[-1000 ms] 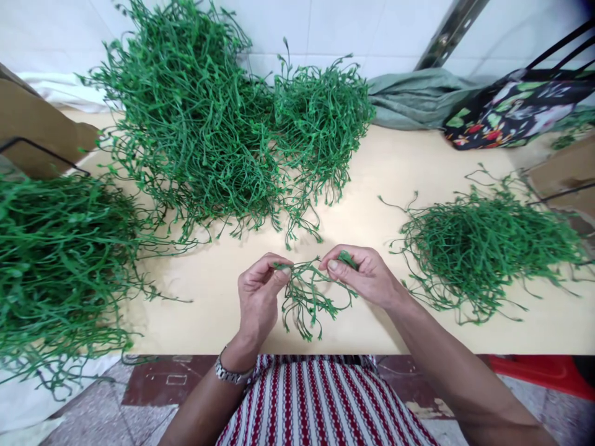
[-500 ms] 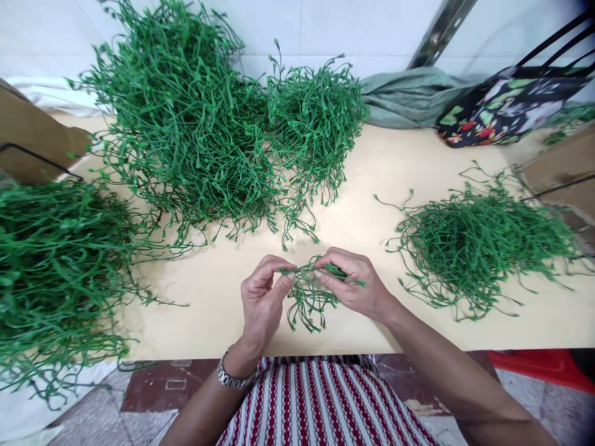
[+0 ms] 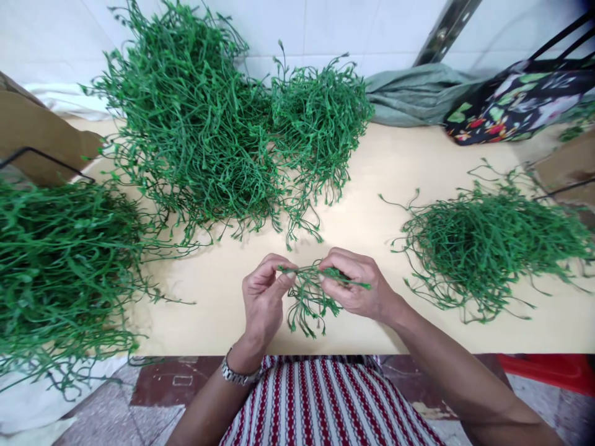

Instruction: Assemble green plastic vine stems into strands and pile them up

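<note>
Head view: both hands over the front of the table [image 3: 211, 328], near its middle, forearms coming in from the near side, wrists bent inward so the fingertips face each other. Left hand [image 3: 266, 300]: thumb and index tip pressed together, pinching thin green stems [image 3: 307, 306]. Right hand [image 3: 356, 282]: grip also pinched, thumb against curled fingers, on the same bunch, with stem ends poking out past the thumb. Short gap between the two grips; loose stems hang below it, their tips near the front edge. Can't tell if they touch the tabletop.

Count: 2 hands, 1 bunch held, 4 piles. Big back pile [image 3: 199, 124]; small back pile [image 3: 320, 118] against its right side, strands mixing; left pile [image 3: 60, 266]; right pile [image 3: 493, 248]. Exact stem count not readable. Also 1 floral bag [image 3: 515, 105] back right, 1 watch [image 3: 235, 371] on the left wrist.

Edges: front edge runs straight, just in front of the hands; left pile spills over it. Room: bare tabletop on both sides of the hands, up to the left and right piles. Another bare strip between small back pile and right pile. Tighter ahead: stray strands of the back piles end just beyond the fingers.
</note>
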### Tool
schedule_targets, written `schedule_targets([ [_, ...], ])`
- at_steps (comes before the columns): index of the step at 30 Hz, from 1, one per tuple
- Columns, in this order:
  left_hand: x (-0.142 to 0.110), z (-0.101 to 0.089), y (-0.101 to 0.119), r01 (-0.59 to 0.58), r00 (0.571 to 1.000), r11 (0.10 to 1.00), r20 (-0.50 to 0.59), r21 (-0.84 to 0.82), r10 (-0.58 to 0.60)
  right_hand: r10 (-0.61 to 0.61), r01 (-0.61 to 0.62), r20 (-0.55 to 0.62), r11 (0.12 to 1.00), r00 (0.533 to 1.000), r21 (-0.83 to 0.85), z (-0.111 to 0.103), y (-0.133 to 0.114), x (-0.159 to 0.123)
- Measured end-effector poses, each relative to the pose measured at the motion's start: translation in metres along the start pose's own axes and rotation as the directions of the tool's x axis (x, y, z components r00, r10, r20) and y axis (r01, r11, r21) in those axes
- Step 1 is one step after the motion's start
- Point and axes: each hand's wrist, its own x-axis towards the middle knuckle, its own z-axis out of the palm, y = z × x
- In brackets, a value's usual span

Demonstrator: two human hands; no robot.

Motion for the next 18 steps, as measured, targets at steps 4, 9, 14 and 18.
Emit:
schedule_targets([
  [4,0.001,0.000,0.002,-0.020,0.999,0.997,0.036,0.078,0.018,-0.035,0.035,-0.013,0.999,0.999,0.014,-0.002,-0.002,0.001],
  [9,-0.001,-0.004,0.002,-0.006,1.000,0.992,0.016,0.127,0.004,-0.031,0.031,-0.055,1.000,0.998,0.004,-0.006,-0.001,0.000],
  [14,0.005,-0.012,0.002,-0.024,0.999,0.994,-0.027,0.110,0.027,-0.048,0.048,-0.049,0.999,0.998,-0.005,-0.014,0.004,0.000],
  [18,0.009,-0.016,0.004,-0.043,0.999,0.978,-0.010,0.206,0.046,-0.041,0.039,-0.049,0.999,0.998,-0.025,-0.015,0.007,-0.001],
])
